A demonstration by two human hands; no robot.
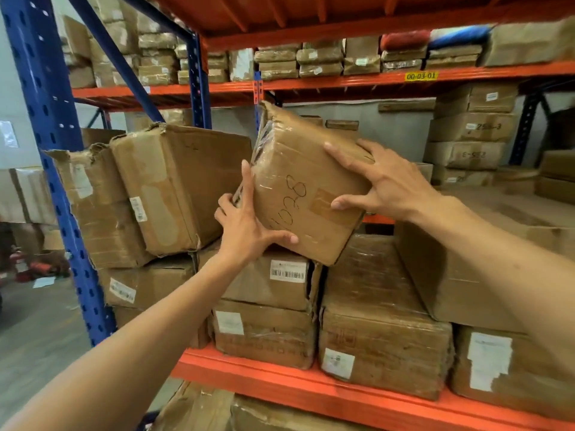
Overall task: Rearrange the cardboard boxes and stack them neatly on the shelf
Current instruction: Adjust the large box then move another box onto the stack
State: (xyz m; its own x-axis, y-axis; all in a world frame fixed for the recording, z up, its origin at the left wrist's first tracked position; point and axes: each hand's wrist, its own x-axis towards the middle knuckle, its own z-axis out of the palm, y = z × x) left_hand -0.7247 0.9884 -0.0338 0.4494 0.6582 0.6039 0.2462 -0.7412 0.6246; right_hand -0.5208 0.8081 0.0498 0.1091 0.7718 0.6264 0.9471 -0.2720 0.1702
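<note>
A taped cardboard box with handwritten numbers is held tilted above the stacked boxes on the shelf. My left hand grips its lower left corner, thumb under the front face and fingers up the left side. My right hand holds its right edge, fingers spread over the top and thumb on the front. Its lower corner rests on a barcode-labelled box. Two torn, battered boxes lean to the left of it.
The orange shelf beam runs below stacked boxes; a long box lies to the right. A blue upright stands at left. More boxes fill the racks behind and above.
</note>
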